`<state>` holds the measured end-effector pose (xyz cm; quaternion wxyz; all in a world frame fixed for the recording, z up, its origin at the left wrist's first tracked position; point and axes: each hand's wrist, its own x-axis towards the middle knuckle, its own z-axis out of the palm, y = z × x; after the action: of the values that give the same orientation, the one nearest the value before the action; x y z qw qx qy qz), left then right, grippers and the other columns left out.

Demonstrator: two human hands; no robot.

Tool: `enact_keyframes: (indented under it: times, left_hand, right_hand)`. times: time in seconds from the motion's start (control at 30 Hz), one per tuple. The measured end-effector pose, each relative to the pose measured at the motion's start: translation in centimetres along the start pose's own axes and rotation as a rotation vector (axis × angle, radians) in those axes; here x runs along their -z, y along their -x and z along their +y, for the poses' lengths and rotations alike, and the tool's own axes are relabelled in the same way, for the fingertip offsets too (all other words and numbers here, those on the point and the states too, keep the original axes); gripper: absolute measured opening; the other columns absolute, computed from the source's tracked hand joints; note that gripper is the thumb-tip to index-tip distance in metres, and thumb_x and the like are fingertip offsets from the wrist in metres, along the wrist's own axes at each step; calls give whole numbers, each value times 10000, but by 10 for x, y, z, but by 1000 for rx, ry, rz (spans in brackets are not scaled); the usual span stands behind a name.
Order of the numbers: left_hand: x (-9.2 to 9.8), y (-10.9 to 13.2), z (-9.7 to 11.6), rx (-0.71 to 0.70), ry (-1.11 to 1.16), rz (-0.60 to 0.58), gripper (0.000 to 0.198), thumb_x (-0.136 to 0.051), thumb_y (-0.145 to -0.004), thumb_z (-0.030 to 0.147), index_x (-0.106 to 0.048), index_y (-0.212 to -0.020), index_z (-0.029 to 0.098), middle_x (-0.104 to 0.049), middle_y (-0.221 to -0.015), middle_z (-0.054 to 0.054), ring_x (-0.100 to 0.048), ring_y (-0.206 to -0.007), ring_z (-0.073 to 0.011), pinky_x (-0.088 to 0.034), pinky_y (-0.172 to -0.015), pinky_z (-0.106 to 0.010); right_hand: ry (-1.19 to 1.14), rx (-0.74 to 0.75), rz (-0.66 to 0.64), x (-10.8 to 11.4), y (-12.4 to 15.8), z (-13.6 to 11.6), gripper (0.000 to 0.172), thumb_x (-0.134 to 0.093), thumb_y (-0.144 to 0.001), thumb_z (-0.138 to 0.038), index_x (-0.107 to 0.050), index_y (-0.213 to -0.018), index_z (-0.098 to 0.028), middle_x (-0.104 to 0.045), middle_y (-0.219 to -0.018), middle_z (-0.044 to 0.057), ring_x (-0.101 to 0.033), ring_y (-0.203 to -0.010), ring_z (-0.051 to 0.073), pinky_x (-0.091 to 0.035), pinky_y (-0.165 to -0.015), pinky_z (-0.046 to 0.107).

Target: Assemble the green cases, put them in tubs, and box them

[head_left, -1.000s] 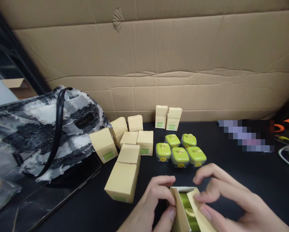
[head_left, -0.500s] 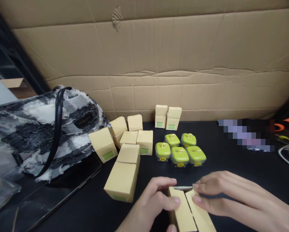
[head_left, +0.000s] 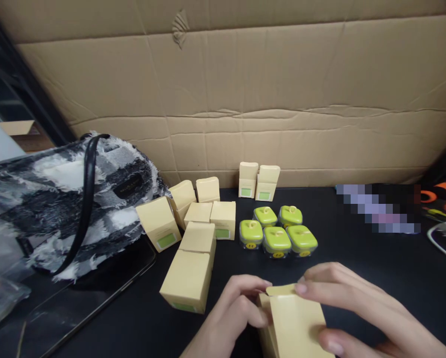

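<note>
A cream cardboard box [head_left: 295, 323] stands at the bottom of the view, its top flap laid nearly over the opening with a narrow tuck edge sticking out at the far side. My left hand [head_left: 234, 315] grips the box's left side, thumb and fingers against the wall. On the flap rests my right hand [head_left: 351, 308], its index fingertip at the far corner and its thumb on the right edge, fingers apart. Just beyond are several small clear tubs with lime-green lids [head_left: 277, 239], grouped together. Inside the box nothing shows.
Several more cream boxes [head_left: 187, 278] stand left of centre, and two tall ones [head_left: 267, 183] at the back. A shaggy black-and-white bag [head_left: 111, 179] sits at left. Behind rises a cardboard wall [head_left: 245, 74]. Orange-handled scissors [head_left: 427, 196] and a white cable [head_left: 442, 243] lie at right.
The two narrow side flaps seen before are now covered by the large top flap, which has come down over them. My right hand has shifted onto that flap; my left stays at the side.
</note>
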<state>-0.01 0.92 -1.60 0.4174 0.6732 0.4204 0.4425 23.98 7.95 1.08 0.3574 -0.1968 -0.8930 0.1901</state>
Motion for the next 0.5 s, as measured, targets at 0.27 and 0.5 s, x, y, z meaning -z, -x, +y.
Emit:
enact_keyframes:
  times: [0.27,0.5]
  left_hand:
    - [-20,-1,-61,-334,220,102,463,-549,-875,662,-492,-1088,254,-643,-1151,-117,-651,-1080,-257,-540,-903,-398]
    - [-30,-4,-58,-453,344,215,279,-348,-1037,455,-499,-1210,297,-671,-1190,-80,-672,-1099,-212,-559,-906,-348]
  right_hand:
    - [-90,-115,22,-6,2,1,342,-722,-829,-233,-662,-1144,-351,-711,-1140,12,-707,-1051,160,-564,-878,181]
    - [-141,-116,41,-11,7,6,451,-726,-833,-233,-595,-1232,-400,-760,-1093,-71,-733,-976,107,-537,-883,109]
